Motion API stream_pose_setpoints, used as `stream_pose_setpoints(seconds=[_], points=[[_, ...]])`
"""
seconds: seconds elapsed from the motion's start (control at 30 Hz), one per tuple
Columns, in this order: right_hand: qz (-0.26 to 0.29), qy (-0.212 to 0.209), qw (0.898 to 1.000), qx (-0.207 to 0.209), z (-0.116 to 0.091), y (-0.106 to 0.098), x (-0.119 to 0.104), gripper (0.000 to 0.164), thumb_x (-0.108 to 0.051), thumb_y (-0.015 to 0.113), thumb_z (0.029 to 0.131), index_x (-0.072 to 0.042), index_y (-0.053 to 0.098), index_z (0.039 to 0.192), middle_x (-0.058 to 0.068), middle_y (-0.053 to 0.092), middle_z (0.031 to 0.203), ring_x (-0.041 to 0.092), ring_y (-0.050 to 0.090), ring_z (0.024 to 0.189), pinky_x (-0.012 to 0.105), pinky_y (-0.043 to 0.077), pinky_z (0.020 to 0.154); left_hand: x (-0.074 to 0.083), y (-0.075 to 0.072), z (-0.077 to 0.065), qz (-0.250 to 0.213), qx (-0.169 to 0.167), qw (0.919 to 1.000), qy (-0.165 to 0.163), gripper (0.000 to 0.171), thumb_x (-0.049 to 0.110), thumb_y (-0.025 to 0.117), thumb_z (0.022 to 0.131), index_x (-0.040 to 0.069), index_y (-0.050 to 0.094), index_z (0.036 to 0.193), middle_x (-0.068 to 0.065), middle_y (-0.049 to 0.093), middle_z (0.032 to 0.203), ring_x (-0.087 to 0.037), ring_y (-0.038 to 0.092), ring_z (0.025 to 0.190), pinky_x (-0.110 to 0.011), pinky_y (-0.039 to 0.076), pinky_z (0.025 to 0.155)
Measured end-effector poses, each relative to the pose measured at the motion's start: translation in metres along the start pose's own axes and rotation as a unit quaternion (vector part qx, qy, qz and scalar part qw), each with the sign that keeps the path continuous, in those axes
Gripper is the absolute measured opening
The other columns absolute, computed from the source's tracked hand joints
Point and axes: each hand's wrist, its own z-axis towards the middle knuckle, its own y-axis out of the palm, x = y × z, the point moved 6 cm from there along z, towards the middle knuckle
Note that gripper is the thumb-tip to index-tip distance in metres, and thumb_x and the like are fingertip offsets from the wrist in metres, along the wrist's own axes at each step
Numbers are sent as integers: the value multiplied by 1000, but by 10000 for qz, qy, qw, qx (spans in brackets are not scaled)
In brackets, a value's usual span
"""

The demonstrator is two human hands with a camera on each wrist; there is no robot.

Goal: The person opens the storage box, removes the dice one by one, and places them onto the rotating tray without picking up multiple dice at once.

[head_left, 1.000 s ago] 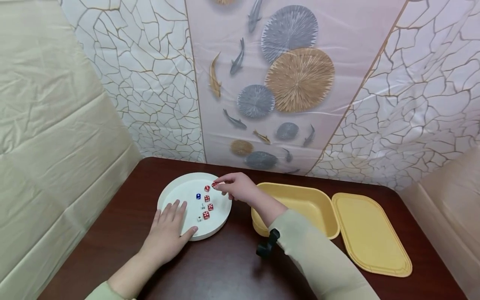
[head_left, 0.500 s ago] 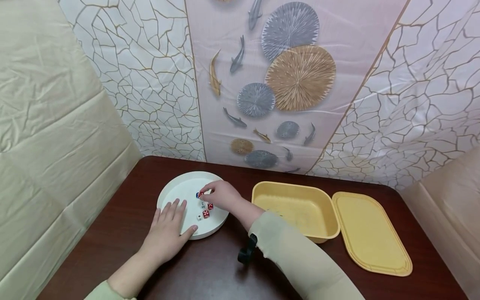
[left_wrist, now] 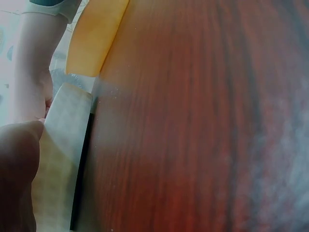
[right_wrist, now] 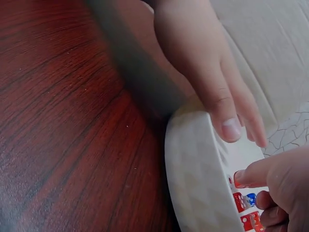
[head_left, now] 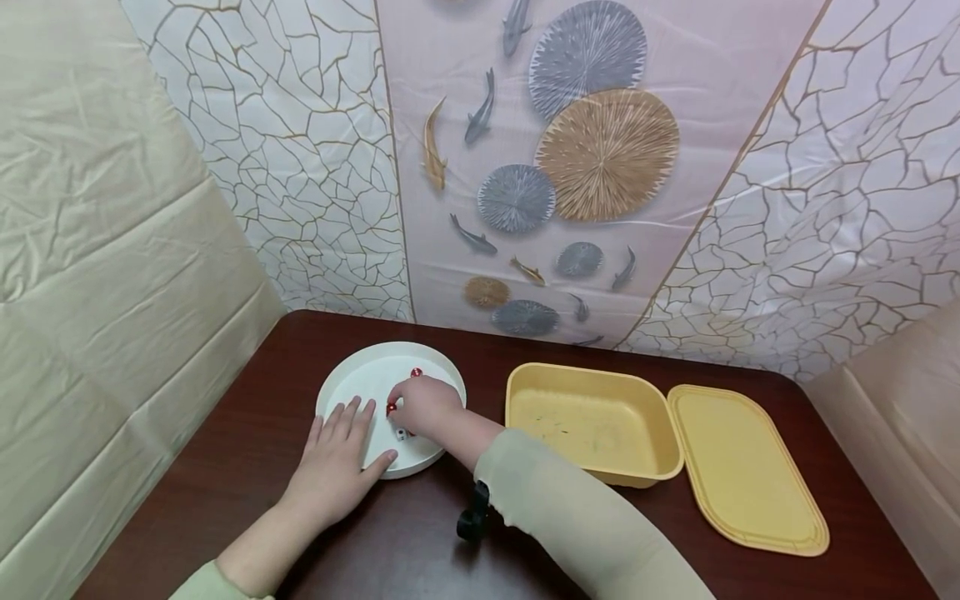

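A round white tray (head_left: 345, 375) holds several small dice. My left hand (head_left: 333, 467) lies over its near-left rim with fingers spread and the thumb across the edge. Inside the tray, my right hand (head_left: 427, 408) pinches a red die (head_left: 391, 409) at its fingertips. A white die (head_left: 401, 433) lies just below that hand, and another red die (head_left: 416, 373) lies beyond it. The right wrist view also shows a blue die (right_wrist: 251, 199) beside a red one (right_wrist: 240, 202) under the curled fingers. In the head view the right hand hides some dice.
Right of the tray stands a yellow container (head_left: 645, 392), with a few dark specks on its floor. Its flat yellow lid (head_left: 750, 467) lies beside it on the dark wooden table (head_left: 420, 542). Patterned cloth (head_left: 517, 275) hangs behind the table.
My right hand has moved left and nearer within the tray, from the far right rim to the middle, with a red die now at the left side of the tray. The left hand has stayed put.
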Motion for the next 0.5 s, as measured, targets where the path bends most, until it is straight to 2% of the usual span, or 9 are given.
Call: stream_pose_setpoints(seconds=[0.13, 0.5], points=[[-258, -32, 9996, -66, 0, 4, -2, 21, -32, 70, 90, -31, 75, 110, -14, 71, 99, 7, 59, 86, 28, 48, 73, 1, 0, 0, -15, -2, 10000, -2, 79, 52, 62, 93, 5, 37, 152, -21, 36, 154, -43, 30, 142, -63, 18, 114], [-484, -115, 9987, -55, 3, 8, -2, 30, -35, 69, 91, -33, 71, 120, -14, 69, 118, 7, 62, 107, 30, 51, 80, -1, 1, 1, 66, -39, 10000, -2, 80, 53, 61, 93, 5, 36, 152, -20, 36, 154, -43, 30, 142, -62, 18, 115]])
